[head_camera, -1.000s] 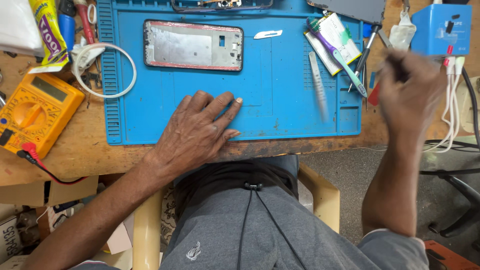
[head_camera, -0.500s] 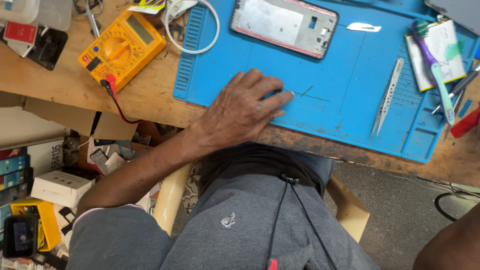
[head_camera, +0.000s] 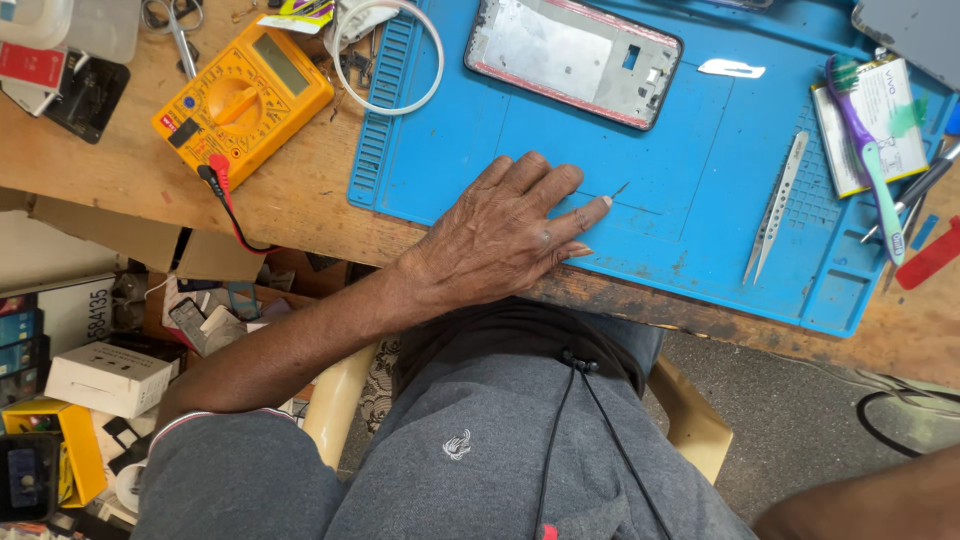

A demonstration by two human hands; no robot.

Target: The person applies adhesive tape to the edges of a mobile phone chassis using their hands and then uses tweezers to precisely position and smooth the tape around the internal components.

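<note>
Since a moment ago everything has slid right in frame; my left hand (head_camera: 505, 235) stays flat, fingers spread, holding nothing, on the blue mat (head_camera: 690, 190) at centre, below the phone frame (head_camera: 572, 58), tweezers (head_camera: 775, 205) to its right

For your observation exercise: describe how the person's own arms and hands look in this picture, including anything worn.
Both are bare: no gloves, rings or watch show on the left hand. The left arm emerges from a short grey sleeve with thin red-and-white trim. Only a bare strip of the right arm shows; its hand is out of frame.
</note>
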